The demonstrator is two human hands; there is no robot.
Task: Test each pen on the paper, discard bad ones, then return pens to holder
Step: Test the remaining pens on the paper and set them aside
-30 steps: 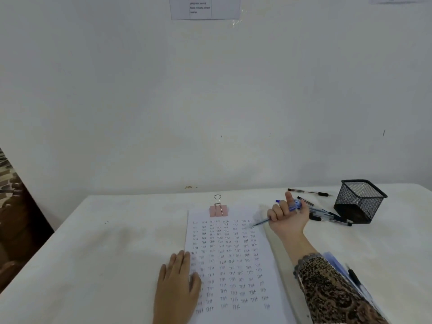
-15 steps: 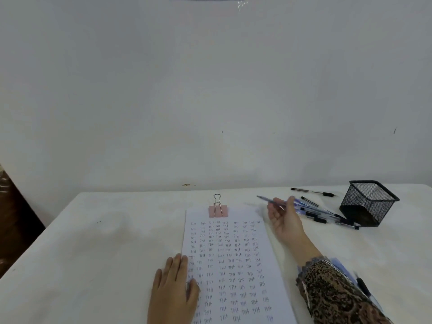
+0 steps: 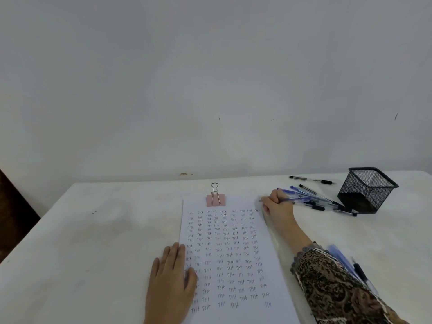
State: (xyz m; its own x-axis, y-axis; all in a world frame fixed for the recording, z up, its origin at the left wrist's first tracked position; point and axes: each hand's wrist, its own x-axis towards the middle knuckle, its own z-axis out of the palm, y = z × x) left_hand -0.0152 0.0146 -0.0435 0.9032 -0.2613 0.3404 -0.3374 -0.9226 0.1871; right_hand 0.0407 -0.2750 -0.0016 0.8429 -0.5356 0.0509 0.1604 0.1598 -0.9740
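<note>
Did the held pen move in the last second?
Yes. The pen swung its tip toward the paper's far edge, now level with the binder clip.

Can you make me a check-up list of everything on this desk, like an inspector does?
Surface: white table, faint smudges.
Job's things: paper filled with rows of "Test", pink binder clip at its top; blue pen in the right hand; pile of pens lying beside the black mesh holder, which has no pens sticking out; one lone pen behind the pile.
Clutter: more pens, partly hidden by the patterned sleeve.
Grips: left hand flat on the paper's left edge; right hand grips the blue pen, tip near the paper's top right corner.
Cables: nothing seen.
Surroundings: white wall; dark furniture at the left edge.
</note>
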